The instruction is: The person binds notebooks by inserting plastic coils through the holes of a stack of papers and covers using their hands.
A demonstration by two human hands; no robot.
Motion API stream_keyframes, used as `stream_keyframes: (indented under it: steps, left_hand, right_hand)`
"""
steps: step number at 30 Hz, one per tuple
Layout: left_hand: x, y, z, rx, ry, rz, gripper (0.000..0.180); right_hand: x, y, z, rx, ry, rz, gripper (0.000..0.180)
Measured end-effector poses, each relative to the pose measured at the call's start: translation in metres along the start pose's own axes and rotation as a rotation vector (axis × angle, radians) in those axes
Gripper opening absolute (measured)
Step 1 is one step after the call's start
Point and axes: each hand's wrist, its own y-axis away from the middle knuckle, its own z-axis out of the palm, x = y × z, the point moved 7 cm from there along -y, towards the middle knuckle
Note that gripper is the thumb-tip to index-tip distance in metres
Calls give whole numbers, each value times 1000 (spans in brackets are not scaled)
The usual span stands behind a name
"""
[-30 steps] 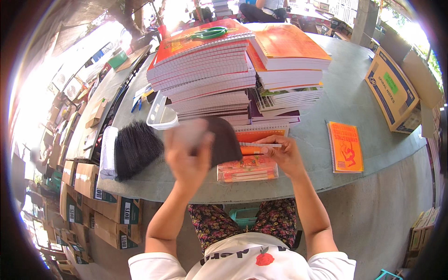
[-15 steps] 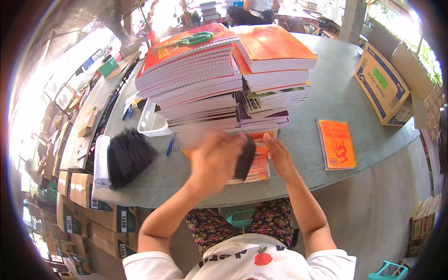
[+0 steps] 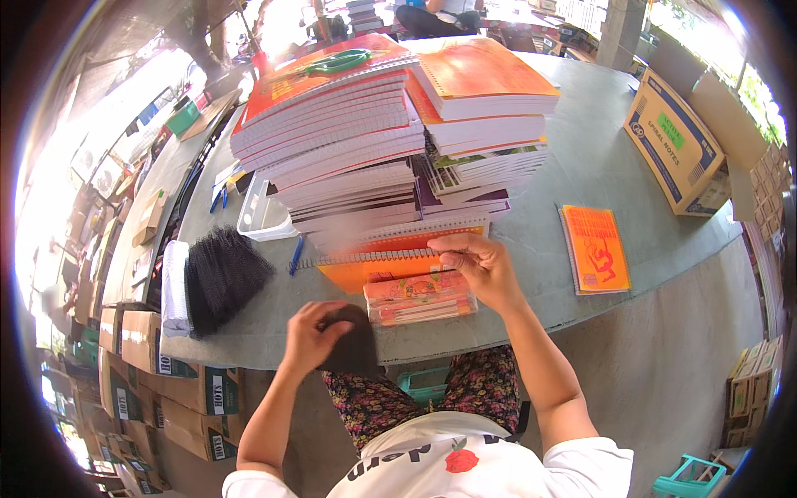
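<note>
"What is the right hand doing?"

"Its thumb and fingers are pinching the orange spiral notebook at its coiled edge's right end; a length of coil is trailing out left."

"And the left hand?"

"Gripping a dark flat pad at the counter's near edge, on the notebook's near side. Notebook stacks are rising on its far side."

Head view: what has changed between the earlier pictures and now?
The left hand has carried the dark flat piece down and leftward, from over the spiral notebook to the near edge of the table, keeping hold of it. The right hand remains at that notebook. The book stacks, green scissors, black mesh and lone orange notebook stayed put.
</note>
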Motion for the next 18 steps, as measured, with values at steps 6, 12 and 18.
stream_keyframes:
  steps: [6, 12, 18]
  left_hand:
    - [-25, 15, -61, 503, -408, 197, 32]
    - [156, -13, 4, 361, -639, 835, 17]
    - [149, -46, 23, -5, -529, 550, 18]
  right_hand:
    - [-6, 0, 2, 53, -276, 51, 12]
    - [7, 6, -3, -37, -162, -47, 21]
    - [17, 18, -13, 2, -134, -7, 18]
